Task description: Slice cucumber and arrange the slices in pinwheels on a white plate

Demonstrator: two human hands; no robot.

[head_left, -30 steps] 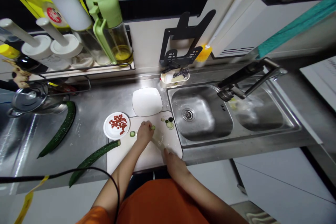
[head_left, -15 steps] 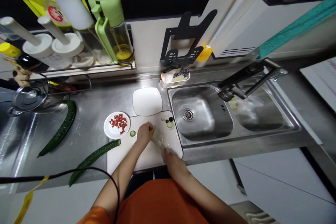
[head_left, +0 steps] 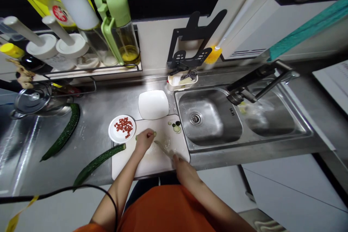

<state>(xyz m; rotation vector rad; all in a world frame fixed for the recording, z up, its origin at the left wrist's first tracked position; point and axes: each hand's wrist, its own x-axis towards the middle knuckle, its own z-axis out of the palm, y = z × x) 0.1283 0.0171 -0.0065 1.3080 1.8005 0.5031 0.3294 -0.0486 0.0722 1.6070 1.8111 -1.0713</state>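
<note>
My left hand [head_left: 144, 140] is closed in a pinch over the white cutting board [head_left: 146, 165], with a small cucumber piece [head_left: 154, 134] at its fingertips. My right hand [head_left: 185, 169] grips a knife [head_left: 162, 148] at the board's right front; its blade points up and left toward my left hand, and the handle is hidden. Several cucumber bits [head_left: 177, 129] lie at the board's upper right corner. A long cucumber [head_left: 99, 162] with a cut end rests partly on the board's left edge. Beside the board is a white plate [head_left: 112, 133] of chopped red pieces.
Behind the board sits a white squarish plate [head_left: 153, 104]. Another whole cucumber [head_left: 65, 134] lies farther left, near a lidded steel pot [head_left: 32, 99]. To the right is a double steel sink [head_left: 209, 137] with a black faucet [head_left: 244, 87]. A dark cable [head_left: 81, 186] crosses the lower left.
My left hand has moved left with the cucumber piece, and now mostly covers a green piece lying there. More of the knife blade shows. My right hand has shifted slightly right.
</note>
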